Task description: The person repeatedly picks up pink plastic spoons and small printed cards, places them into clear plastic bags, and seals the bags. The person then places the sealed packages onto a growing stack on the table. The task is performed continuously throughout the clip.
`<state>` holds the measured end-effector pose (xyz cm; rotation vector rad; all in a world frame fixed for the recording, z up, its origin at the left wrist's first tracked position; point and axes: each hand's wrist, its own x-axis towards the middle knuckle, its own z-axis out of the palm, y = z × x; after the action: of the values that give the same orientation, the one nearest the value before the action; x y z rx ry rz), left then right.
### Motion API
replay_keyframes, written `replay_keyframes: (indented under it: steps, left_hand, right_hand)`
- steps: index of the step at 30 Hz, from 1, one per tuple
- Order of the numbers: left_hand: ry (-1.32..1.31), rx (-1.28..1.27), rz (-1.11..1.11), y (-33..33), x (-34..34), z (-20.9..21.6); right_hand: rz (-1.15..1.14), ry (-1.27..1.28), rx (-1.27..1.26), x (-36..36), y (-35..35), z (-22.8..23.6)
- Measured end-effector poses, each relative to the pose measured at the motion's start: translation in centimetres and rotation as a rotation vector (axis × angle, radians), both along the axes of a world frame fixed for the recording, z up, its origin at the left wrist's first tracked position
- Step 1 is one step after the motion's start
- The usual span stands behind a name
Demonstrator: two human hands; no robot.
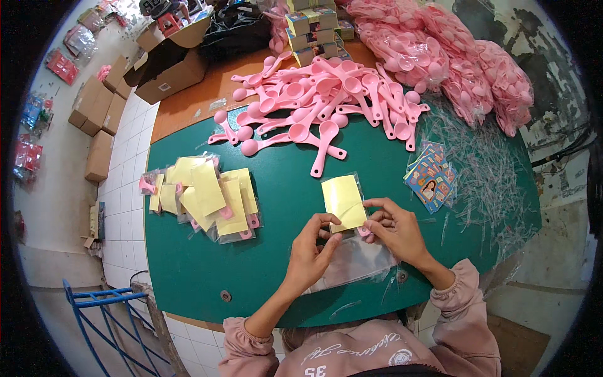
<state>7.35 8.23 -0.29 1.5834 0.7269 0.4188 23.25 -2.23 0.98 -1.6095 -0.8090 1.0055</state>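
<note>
In front of me, a clear plastic bag holds a yellow card (343, 196). The pink end of a measuring spoon (363, 232) shows at the bag's lower right corner. My left hand (312, 248) pinches the bag's lower left edge between bent fingers and thumb. On the other side, the fingers of my right hand (401, 232) close on its lower right edge beside the spoon end. Beneath my hands lie flat clear plastic bags (348, 264). Farther off is a big heap of loose pink measuring spoons (326, 88).
Filled bags with yellow cards (204, 195) are piled on the left of the green table (251, 283). Blue printed cards (432, 179) lie to the right, near scattered clear plastic strips (483, 188). Large bags of pink spoons (449, 60) and an open carton (169, 66) stand behind.
</note>
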Motion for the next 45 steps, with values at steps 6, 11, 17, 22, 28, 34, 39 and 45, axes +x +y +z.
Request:
replay_keyframes:
  steps: [6,11,17,22,28,34,39,45]
  left_hand:
    - [0.014,0.188,-0.087,1.5,-1.7,1.3]
    - [0.151,0.384,0.239,6.4,-5.6,4.6]
    - [0.929,1.091,0.176,8.3,-7.2,3.7]
    - [0.673,1.067,0.285,12.5,-10.0,-0.2]
    - [0.759,1.207,0.449,19.3,-14.1,-1.6]
    - [0.774,1.077,0.512,25.1,-16.8,-2.7]
    - [0.874,1.058,0.497,30.3,-20.4,-2.9]
    - [0.263,0.266,0.473,33.4,-23.7,-2.1]
  right_hand:
    - [0.236,-0.364,-0.106,0.9,1.6,2.0]
    - [0.318,-1.097,0.262,3.5,7.8,1.0]
    - [0.367,-1.47,0.302,3.8,11.6,-2.2]
    - [0.388,-1.572,0.373,3.9,11.2,-2.5]
    - [0.38,-1.524,0.348,3.7,9.9,-1.9]
    - [0.394,-1.5,0.342,3.9,9.6,-1.6]
    - [0.399,-1.462,0.318,3.9,9.6,-1.6]
    - [0.399,-1.407,0.331,3.8,9.8,-2.1]
